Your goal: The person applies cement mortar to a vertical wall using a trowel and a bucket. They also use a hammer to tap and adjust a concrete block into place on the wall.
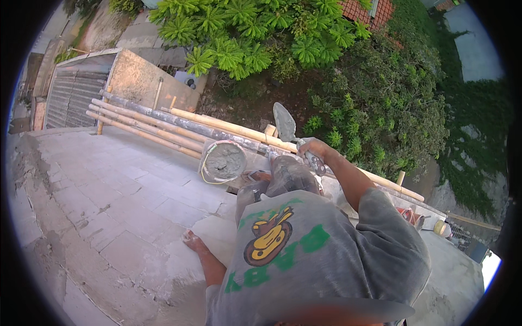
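Observation:
My right hand (314, 148) is closed round the handle of a trowel (284, 123). Grey mortar coats its blade, which points up and away over the bamboo poles. To the left of my legs stands a bucket (204, 163) with a pale rim, holding wet grey mortar (225, 161). Down at the left, my left hand (191, 239) is spread against the wall of pale blocks (136, 190), with nothing visible in it. Greyish dust or mortar marks its fingers.
Long bamboo poles (157, 127) run along the outer edge of the narrow scaffold. Beyond and below them are a leafy tree (228, 32), bushes (375, 103) and bare ground. A corrugated roof (73, 98) lies far left. A reddish container (410, 216) sits at the right.

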### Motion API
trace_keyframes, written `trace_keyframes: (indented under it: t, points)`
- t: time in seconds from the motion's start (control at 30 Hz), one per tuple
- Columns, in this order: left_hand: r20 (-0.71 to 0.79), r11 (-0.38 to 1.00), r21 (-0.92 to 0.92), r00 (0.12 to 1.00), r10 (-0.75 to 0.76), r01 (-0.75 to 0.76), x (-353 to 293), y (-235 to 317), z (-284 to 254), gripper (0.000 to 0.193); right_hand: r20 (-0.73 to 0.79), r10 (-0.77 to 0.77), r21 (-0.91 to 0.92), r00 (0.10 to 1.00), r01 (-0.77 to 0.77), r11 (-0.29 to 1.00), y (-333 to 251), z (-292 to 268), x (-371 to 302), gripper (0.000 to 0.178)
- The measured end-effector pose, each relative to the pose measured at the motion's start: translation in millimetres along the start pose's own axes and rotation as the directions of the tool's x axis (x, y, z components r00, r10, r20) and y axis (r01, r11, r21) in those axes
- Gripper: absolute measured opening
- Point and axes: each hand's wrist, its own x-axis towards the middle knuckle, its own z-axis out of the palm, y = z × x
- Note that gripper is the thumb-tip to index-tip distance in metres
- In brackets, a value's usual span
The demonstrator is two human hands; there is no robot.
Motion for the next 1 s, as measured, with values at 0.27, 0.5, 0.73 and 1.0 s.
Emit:
trace_keyframes:
  t: [0.27,0.5,0.73,1.0]
  points:
    - [0.168,0.983,0.181,0.984,-0.053,0.022,41,13,28,0.057,-0.165,-0.177,0.197,0.970,0.208,0.958,46,-19,-53,0.007]
    - [0.568,0.998,0.048,0.823,0.000,-0.033,99,93,103,0.061,-0.357,-0.193,0.526,0.914,0.368,0.767,133,-15,-68,0.006]
    - [0.827,0.989,0.047,0.560,0.039,-0.139,128,213,172,0.064,-0.466,-0.099,0.640,0.879,0.413,0.648,185,-7,-66,0.008]
    - [0.891,0.969,0.128,0.454,-0.020,-0.209,123,241,210,0.068,-0.495,-0.111,0.706,0.862,0.473,0.527,203,12,-81,0.005]
